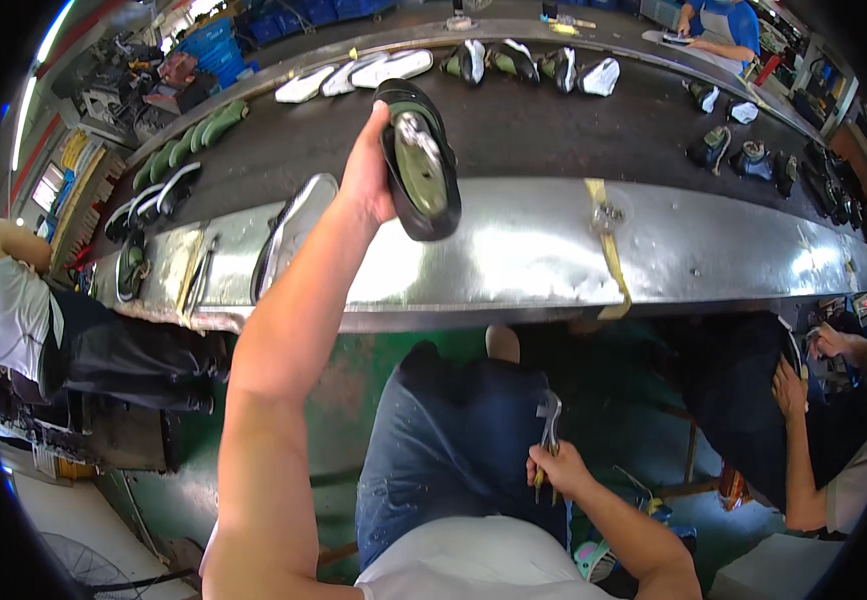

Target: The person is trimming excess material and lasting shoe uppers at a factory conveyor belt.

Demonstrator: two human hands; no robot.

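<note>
My left hand (pixel 366 170) is stretched out over the metal ledge of the bench, its fingers wrapped round the side of a black shoe upper (pixel 392 100). The shoe is raised with its opening toward me, and inside sits a green shoe last (pixel 420 178) with a shiny metal part near the top. Low over my right thigh, my right hand (pixel 564 472) is closed round the handles of metal pliers (pixel 552 420), whose curved head points away from me. The pliers' jaws touch no shoe.
A shiny metal ledge (pixel 514 250) borders the dark belt (pixel 544 130). Along the belt lie white soles (pixel 384 68), green lasts (pixel 194 135) and several shoes (pixel 509 60). Co-workers sit at left (pixel 19 300) and right (pixel 804 400); another person (pixel 729 35) works across the belt.
</note>
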